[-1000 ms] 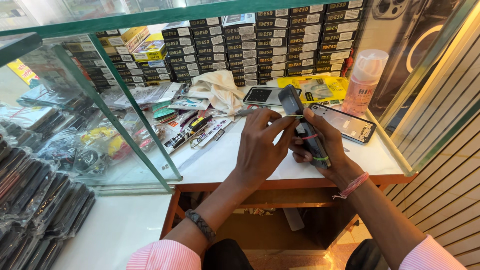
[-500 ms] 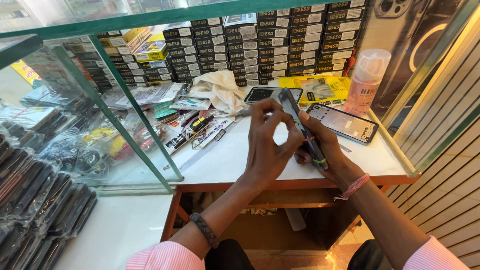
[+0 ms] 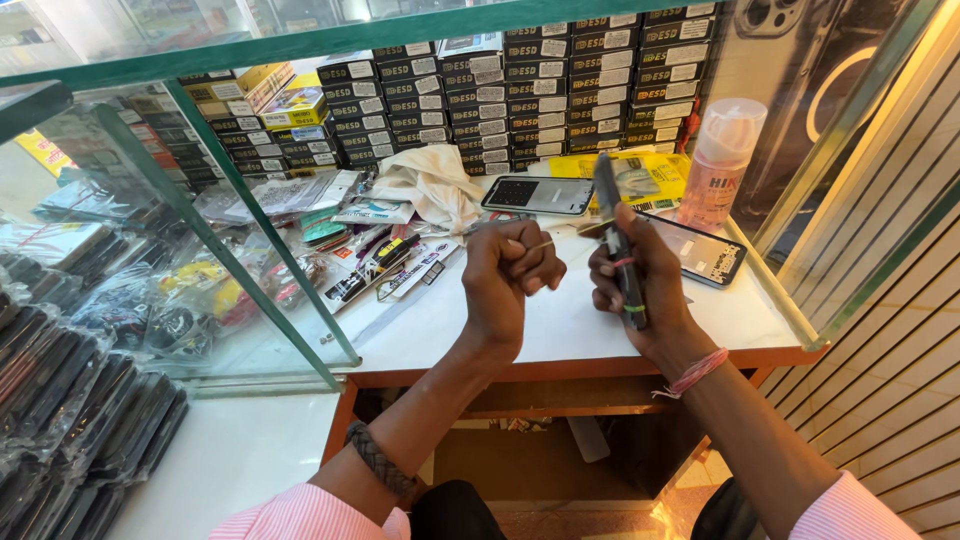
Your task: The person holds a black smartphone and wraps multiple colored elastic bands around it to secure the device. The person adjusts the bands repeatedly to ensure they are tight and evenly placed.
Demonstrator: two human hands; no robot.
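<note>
Phone (image 3: 618, 240) stands on edge in my right hand (image 3: 640, 285), fingers wrapped round its lower half; it looks thin, rigid, slippery and fragile. My left hand (image 3: 510, 275) is fisted, pinching a thin pin (image 3: 540, 243) beside it.

white counter (image 3: 560, 330) bears a phone (image 3: 537, 194), cloth (image 3: 432, 180), spray bottle (image 3: 718, 165).
</note>
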